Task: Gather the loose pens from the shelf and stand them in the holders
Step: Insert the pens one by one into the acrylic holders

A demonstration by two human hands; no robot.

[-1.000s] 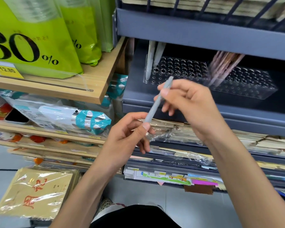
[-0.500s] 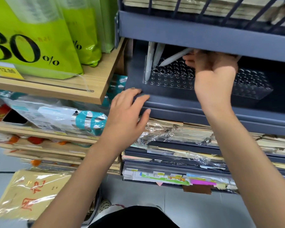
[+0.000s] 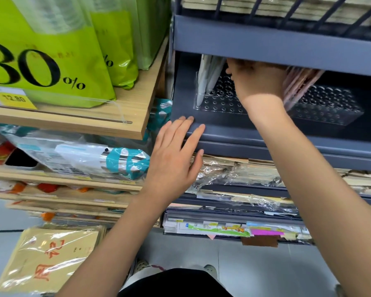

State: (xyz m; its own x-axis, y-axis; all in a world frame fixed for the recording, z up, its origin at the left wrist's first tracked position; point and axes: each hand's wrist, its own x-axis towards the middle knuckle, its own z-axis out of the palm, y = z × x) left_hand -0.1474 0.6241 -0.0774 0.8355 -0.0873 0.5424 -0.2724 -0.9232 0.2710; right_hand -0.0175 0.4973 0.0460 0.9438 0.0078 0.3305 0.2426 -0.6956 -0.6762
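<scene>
fingers of the right hand [image 3: 257,83] have stood the pen [image 3: 215,77] in the holder [image 3: 220,105].

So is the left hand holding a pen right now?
No, the left hand rests flat, fingers straight, on the front edge of the grey shelf, holding nothing.

Green bags [image 3: 51,61] on wooden shelf [image 3: 135,106]; yellow price tag [image 3: 15,98]; wrapped notebooks [image 3: 234,172] lower right.

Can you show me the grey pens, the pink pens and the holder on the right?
grey pens [image 3: 211,79]: head view, middle of the barrels.
pink pens [image 3: 297,88]: head view, middle of the bundle.
right holder [image 3: 330,103]: head view, its holed top.
</scene>
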